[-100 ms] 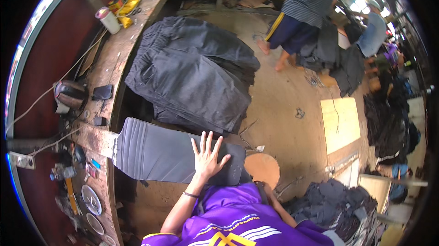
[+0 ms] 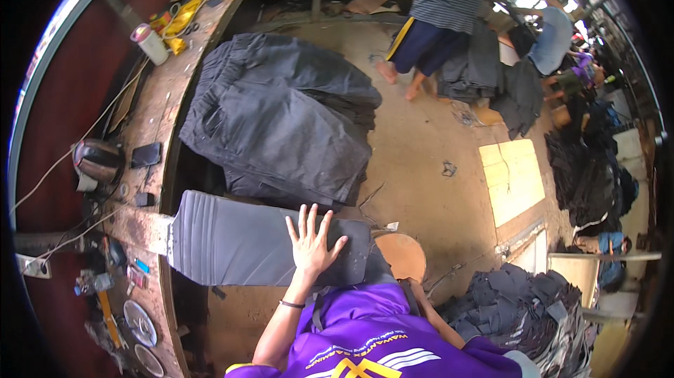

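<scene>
Under the left hand (image 2: 311, 243), pressed flat with fingers spread, the grey garment (image 2: 239, 248) could slide and crease; right hand hidden, grip unknown.

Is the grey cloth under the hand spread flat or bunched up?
Spread flat: the grey cloth lies smooth across the narrow board, with the left hand pressed open on it, fingers splayed.

A dusty tan concrete floor (image 2: 421, 167) fills the centre. A worn wooden table (image 2: 151, 108) curves from nine to twelve o'clock against a dark red wall (image 2: 63, 90). Daylight enters at one o'clock.
</scene>
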Available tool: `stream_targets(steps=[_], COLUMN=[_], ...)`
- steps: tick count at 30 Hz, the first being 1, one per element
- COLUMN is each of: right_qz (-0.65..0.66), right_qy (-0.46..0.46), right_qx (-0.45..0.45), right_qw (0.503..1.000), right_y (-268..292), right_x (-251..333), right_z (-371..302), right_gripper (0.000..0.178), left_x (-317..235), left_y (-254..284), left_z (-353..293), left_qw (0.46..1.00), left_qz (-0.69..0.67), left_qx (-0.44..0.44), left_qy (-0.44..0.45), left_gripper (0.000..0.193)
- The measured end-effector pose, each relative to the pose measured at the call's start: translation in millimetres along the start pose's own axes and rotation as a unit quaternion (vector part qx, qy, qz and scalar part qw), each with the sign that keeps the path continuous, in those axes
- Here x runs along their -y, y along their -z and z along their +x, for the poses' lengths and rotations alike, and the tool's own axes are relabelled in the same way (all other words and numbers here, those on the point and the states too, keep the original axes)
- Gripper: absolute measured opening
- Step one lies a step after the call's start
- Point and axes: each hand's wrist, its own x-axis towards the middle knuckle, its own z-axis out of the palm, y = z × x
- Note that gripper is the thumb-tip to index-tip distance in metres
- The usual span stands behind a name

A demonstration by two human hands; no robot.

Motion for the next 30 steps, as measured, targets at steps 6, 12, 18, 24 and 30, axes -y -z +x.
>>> stream_targets(steps=[6,12,18,24,30], right_qz=[-0.065,-0.167,-0.344,-0.344,-0.196], right_qy=[-0.011,-0.031,0.048,0.23,0.197], right_qx=[-0.004,0.015,0.075,0.02,0.131], right_qw=[0.998,0.985,0.935,0.91,0.952], right_y=[38.5,110.3,244.5,364.9,381.8], right_x=[-59.1,-112.1,-120.5,-29.4,109.0], right_z=[-16.2,22.5,197.7,413.2,467.0], right_gripper=[0.037,0.037,0.037,0.037,0.031], left_x=[-20.7,-35.2,-57.5,-122.3,-295.2], left_y=[-2.9,-8.4,-19.6,48.6,234.4], left_z=[0.5,1.7,17.3,68.2,93.9], left_qw=[0.997,0.987,0.965,0.83,0.711], left_qz=[-0.039,-0.052,-0.06,-0.174,0.153], left_qx=[-0.053,-0.109,-0.18,-0.449,-0.681], left_qy=[0.049,0.104,0.182,0.281,0.08], left_gripper=[0.063,0.05,0.038,0.012,0.045])
